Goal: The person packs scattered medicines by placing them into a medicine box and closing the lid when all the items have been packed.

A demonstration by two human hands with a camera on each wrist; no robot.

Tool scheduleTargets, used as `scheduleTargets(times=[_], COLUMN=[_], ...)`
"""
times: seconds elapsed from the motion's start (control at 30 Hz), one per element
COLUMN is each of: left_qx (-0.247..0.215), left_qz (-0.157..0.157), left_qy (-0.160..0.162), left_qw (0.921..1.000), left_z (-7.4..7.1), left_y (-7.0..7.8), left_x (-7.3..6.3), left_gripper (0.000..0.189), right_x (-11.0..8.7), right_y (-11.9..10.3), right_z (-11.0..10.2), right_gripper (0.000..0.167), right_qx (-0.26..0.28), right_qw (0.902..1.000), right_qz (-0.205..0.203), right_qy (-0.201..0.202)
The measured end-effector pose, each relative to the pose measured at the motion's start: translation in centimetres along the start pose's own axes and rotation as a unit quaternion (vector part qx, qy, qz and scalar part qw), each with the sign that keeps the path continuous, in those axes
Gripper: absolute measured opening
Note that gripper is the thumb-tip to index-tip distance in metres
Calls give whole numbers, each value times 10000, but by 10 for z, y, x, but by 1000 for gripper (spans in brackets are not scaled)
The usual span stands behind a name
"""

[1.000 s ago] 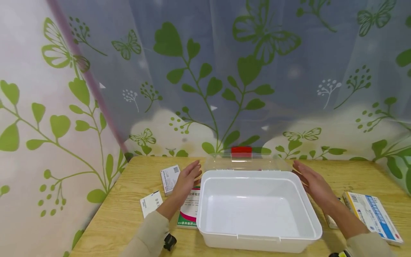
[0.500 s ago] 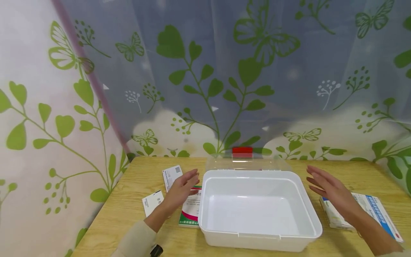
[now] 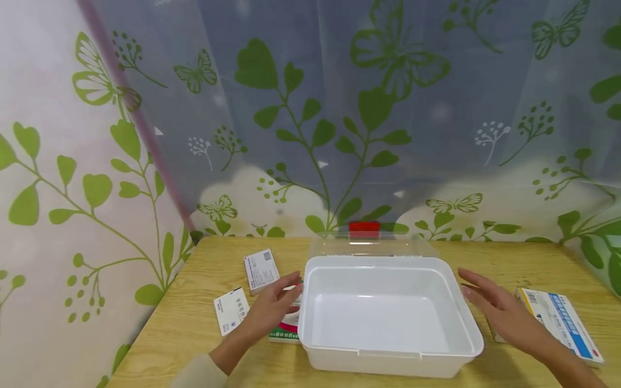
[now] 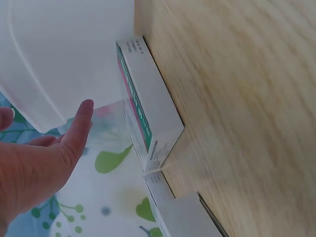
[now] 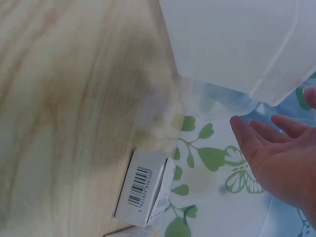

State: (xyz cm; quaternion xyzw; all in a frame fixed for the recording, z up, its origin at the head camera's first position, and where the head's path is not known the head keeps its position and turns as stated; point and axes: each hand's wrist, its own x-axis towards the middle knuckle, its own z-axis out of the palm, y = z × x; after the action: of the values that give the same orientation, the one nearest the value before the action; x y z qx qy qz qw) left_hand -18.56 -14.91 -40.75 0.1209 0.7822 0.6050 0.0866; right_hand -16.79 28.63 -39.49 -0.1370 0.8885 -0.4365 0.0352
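A white plastic storage box [image 3: 388,365] stands in the middle of the table, its clear lid [image 3: 320,247] with a red latch [image 3: 365,229] swung back behind it. Beside the box's left wall is my left hand [image 3: 273,310], fingers loosely extended and holding nothing; whether it touches the rim I cannot tell. It partly covers a green-and-white medicine box [image 3: 285,336]. My right hand [image 3: 504,311] hovers by the right wall, fingers spread and grasping nothing. In the right wrist view its fingers [image 5: 244,133] look apart from the wall. A small medicine box [image 5: 140,187] lies partly behind this hand.
Two white medicine boxes lie on the left: one farther back [image 3: 262,269], one flatter and nearer [image 3: 232,310]. At the right lies a blue-and-white medicine box [image 3: 565,324]. A leaf-patterned curtain [image 3: 291,134] hangs behind the wooden table [image 3: 179,323].
My right hand moved outward from the box's right side, then dropped lower and slightly back toward it. My left hand slid nearer to me along the left side. The box stayed put.
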Motion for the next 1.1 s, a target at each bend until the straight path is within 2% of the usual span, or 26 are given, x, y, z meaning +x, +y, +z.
scheduleTargets(times=[0.2, 0.53, 0.73, 1.0, 1.1], left_qx=[-263, -637, -838, -803, -812], left_qz=[-22, -16, -286, -456, -570], left_qy=[-120, -281, -330, -573, -575], left_qw=[9996, 9976, 9955, 9941, 9934], left_z=[4, 12, 9, 5, 4], left_y=[3, 9, 11, 23, 26], left_x=[-5, -9, -9, -6, -6], left_gripper=[63, 55, 56, 54, 54], right_x=[-3, -5, -5, -5, -5], right_y=[-1, 0, 2, 0, 0], right_z=[6, 13, 13, 13, 14], right_gripper=[56, 54, 53, 58, 57], right_qx=[121, 59, 123, -13, 39], right_qw=[9999, 9998, 9997, 9997, 9997], right_qz=[-17, -191, -210, 243, 221], right_qy=[-76, 91, 43, -21, -7])
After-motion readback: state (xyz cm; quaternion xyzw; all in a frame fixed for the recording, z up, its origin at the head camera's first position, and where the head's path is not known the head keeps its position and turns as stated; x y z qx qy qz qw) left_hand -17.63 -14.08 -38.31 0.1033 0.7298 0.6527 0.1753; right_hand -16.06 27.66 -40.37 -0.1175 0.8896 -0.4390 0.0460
